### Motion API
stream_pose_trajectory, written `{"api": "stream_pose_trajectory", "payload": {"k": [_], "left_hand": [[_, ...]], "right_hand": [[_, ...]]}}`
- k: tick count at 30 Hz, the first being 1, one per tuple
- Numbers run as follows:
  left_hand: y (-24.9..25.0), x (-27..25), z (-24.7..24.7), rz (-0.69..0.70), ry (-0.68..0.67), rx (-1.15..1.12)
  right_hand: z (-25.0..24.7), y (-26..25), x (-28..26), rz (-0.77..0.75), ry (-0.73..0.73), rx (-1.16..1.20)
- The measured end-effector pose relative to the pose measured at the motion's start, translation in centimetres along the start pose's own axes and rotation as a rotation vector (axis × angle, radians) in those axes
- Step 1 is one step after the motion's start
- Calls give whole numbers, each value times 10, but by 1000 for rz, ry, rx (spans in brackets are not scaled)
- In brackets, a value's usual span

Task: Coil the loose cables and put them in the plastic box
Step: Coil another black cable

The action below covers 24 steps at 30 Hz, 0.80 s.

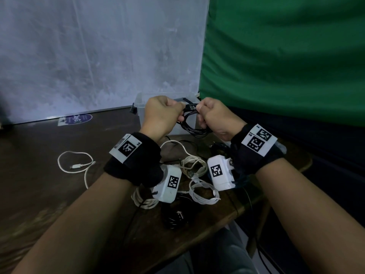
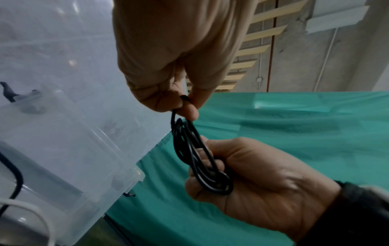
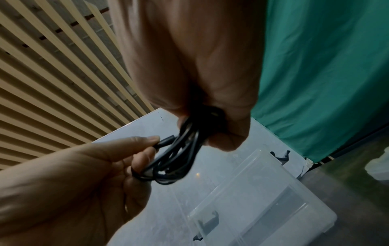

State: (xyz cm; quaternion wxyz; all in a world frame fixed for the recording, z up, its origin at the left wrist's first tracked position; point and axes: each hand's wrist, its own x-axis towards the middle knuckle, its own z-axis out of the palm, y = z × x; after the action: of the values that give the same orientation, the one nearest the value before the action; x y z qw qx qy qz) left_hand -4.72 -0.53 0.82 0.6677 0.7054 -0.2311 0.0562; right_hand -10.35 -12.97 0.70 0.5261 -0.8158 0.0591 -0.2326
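Nearest, the person's forearms reach over white cables [image 1: 198, 169] piled loose on the dark table [image 1: 39, 175]. Above them, the left hand [image 1: 160, 117] and the right hand [image 1: 214, 118] hold a black cable [image 1: 194, 127] between them, fingers curled round its loops, one thumb and forefinger pinching the plug end. The clear plastic box [image 1: 139, 101] stands just behind. I'd tuck that end through snugly, keeping the loops even, before lowering the bundle in.
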Motion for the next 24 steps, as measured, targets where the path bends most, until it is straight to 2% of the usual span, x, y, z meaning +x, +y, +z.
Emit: {"api": "stream_pose_trajectory", "payload": {"k": [9, 12, 15, 19, 24], "left_hand": [[2, -4, 0, 152, 43, 147], [2, -4, -1, 214, -5, 249], [-1, -3, 0, 199, -54, 285], [-2, -2, -2, 173, -49, 245], [0, -2, -6, 183, -50, 328]], "right_hand": [[2, -1, 2, 45, 11, 8], [3, 0, 3, 60, 24, -4], [4, 1, 2, 55, 31, -36], [3, -2, 1, 45, 26, -20], [7, 0, 0, 53, 10, 28]]}}
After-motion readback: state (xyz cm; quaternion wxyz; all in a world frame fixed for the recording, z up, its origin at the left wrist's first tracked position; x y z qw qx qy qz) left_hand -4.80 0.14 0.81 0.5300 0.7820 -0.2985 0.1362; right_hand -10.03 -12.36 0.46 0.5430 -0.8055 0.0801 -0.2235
